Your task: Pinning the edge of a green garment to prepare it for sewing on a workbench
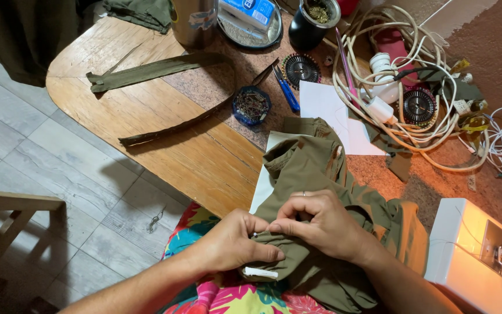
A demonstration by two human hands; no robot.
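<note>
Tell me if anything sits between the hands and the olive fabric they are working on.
Nothing visible does. The left hand and the right hand both rest directly on the olive fabric, pinching a fold of it together. A small white piece lies under the left hand, against the cloth, not between.

A white sewing machine (472,256) runs off the frame's right edge, while fingertips of the right hand (321,224) (curled inward) vanish into olive fabric (315,168).

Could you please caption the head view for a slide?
Both hands, left and right, pinch olive fabric at a table edge, beside a white sewing machine.
</note>
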